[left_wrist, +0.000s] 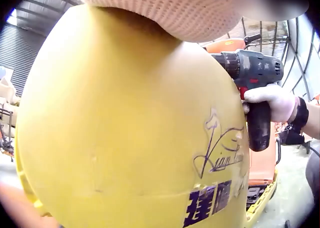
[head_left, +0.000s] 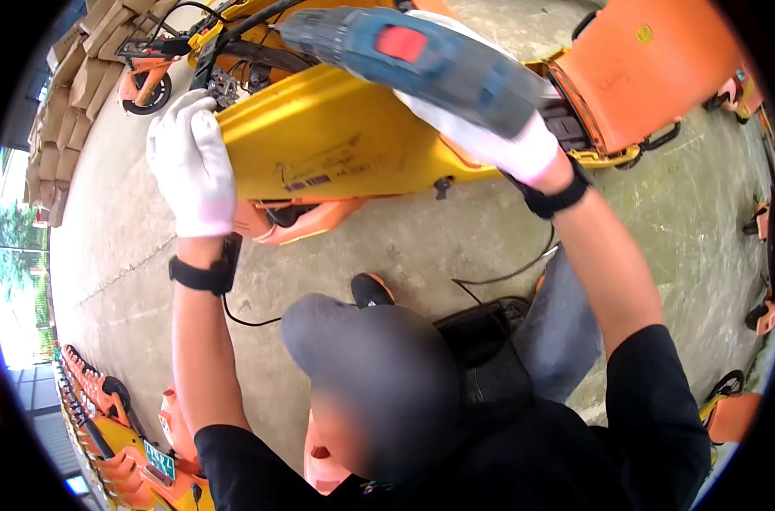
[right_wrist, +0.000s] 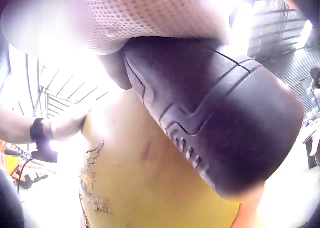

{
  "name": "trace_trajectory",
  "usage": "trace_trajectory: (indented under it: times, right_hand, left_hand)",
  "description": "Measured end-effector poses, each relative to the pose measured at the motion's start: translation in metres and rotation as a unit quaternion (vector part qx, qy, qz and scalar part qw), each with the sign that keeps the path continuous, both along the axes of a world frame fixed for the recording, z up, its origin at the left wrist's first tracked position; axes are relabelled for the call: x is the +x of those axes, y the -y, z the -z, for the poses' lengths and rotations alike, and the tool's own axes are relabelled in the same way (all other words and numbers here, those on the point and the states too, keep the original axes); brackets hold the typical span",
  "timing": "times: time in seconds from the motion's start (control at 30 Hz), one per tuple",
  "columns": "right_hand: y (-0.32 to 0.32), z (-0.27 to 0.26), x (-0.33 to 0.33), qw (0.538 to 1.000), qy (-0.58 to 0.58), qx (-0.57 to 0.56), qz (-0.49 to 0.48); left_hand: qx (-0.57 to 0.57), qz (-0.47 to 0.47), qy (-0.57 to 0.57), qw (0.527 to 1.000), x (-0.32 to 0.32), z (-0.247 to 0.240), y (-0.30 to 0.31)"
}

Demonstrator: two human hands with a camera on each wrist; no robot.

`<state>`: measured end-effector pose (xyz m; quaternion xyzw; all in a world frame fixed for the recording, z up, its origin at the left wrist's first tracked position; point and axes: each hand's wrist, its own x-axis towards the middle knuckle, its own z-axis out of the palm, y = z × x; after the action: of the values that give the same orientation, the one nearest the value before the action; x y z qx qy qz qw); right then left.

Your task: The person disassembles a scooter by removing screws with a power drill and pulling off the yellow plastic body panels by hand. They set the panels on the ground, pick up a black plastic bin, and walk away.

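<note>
A blue and black cordless drill (head_left: pixel 421 64) is gripped by the gloved right hand (head_left: pixel 498 145) over the yellow body panel (head_left: pixel 328 136) of a scooter. In the left wrist view the right hand (left_wrist: pixel 272 100) wraps the handle of the drill (left_wrist: pixel 257 70), with a finger at the red trigger. The drill's dark base (right_wrist: pixel 225 112) fills the right wrist view. The gloved left hand (head_left: pixel 192 162) rests at the panel's left end, fingers bent over its edge; its fingertips' hold is partly hidden. Dark handwriting and printed marks show on the panel (left_wrist: pixel 125 128).
An orange seat or lid (head_left: pixel 643 68) stands raised at the scooter's right. Stacked cardboard (head_left: pixel 72 111) lies at the far left. More orange scooters (head_left: pixel 123 426) stand lower left and along the right edge. A cable (head_left: pixel 515 272) runs near the person's leg.
</note>
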<state>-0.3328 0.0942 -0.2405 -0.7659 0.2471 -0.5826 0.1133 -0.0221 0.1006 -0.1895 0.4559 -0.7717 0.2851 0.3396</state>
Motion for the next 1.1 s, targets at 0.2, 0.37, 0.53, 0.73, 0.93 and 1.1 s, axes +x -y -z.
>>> trace_trajectory:
  times: [0.2,0.37,0.53,0.73,0.93,1.1]
  right_hand:
    - [-0.009,-0.006,-0.019,0.948,0.158,0.179,-0.212]
    - [-0.018,0.000,-0.091,0.994,-0.045,-0.017,0.098]
    - [-0.056,-0.012,-0.185,0.967,-0.167,0.106,0.160]
    - [-0.131,-0.024,-0.300,0.803,-0.483,0.131,0.324]
    - [-0.236,0.113,-0.373,0.694,-0.323,0.475,0.433]
    - [-0.306,0.235,-0.336,0.627,-0.135,0.593,0.487]
  left_hand:
    - [0.073,-0.066,0.033,0.995,-0.014,-0.024,-0.005]
    - [0.237,-0.019,0.001,0.971,-0.073,-0.037,-0.016]
    - [0.294,-0.082,0.098,0.947,-0.120,-0.033,-0.005]
    - [0.330,-0.125,0.114,0.929,-0.147,-0.040,0.006]
    - [0.240,-0.105,0.092,0.961,-0.140,-0.023,0.012]
    - [0.213,-0.111,0.095,0.966,-0.140,-0.019,0.005]
